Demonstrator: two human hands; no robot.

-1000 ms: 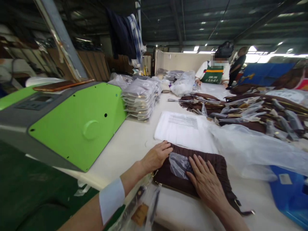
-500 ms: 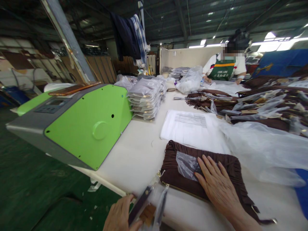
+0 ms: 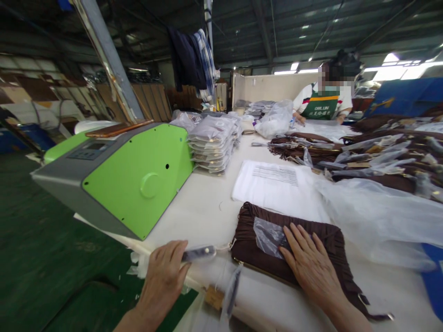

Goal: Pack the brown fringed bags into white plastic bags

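Observation:
A dark brown fringed bag (image 3: 263,269) lies on the white table in front of me. My right hand (image 3: 311,263) rests on top of it, fingers spread, partly over a small clear plastic piece (image 3: 266,235). Left of the bag, my left hand (image 3: 166,267) is closed on a dark strap in clear plastic (image 3: 199,253), whose end points toward the bag's corner. Below the strap, a brown tag (image 3: 213,297) and another plastic-wrapped strap piece (image 3: 231,293) hang at the table's front edge.
A green and grey machine (image 3: 138,180) stands at the left. Behind it are stacked bagged items (image 3: 211,143). White printed plastic bags (image 3: 273,184) lie beyond the brown bag, with piled brown bags (image 3: 374,157) at right. A person (image 3: 321,103) works across the table.
My left hand has moved up and slightly left, swinging the wrapped strap closer to level. The tag and other strap piece now hang apart from it. My right hand stays on the bag.

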